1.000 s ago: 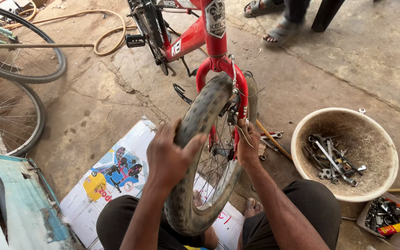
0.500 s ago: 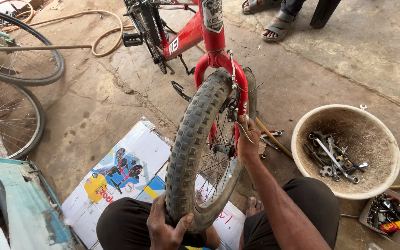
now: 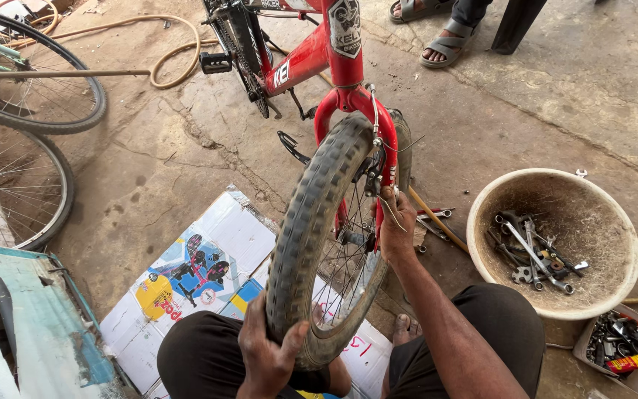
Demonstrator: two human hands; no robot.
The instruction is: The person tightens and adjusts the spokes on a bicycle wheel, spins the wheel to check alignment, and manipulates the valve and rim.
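- Head view: my left hand (image 3: 267, 355) sits at the bottom centre of the frame, fingers curled shut over the tread of the tyre (image 3: 311, 229) at its lowest part, thumb on the near side.
- The tyre runs up from that grip in a tall arc through the middle of the frame, its top tucked under the red fork (image 3: 356, 111). It is knobbly and grey with dust.
- My right hand (image 3: 396, 225) is at the centre, right of the tyre and above my left hand, closed about the fork leg near the wheel's rim; thin cable ends stick out by my fingers. I cannot tell just what the fingers pinch there.
- The spokes (image 3: 348, 258) show between my two hands; the hub is partly hidden behind the right one.
- My knees frame the wheel at the bottom edge, and flattened cardboard (image 3: 201, 266) lies under it, lower left of centre.
- Right of the frame: a round basin (image 3: 614, 222) holding spanners (image 3: 533, 255), well apart from my right hand. A small tray (image 3: 625, 343) of bits sits at the lower right corner.
- Upper left: two other bicycle wheels (image 3: 31, 111) and a hose (image 3: 164, 52) on the concrete.
- Top edge: another person's sandalled feet (image 3: 441, 44).
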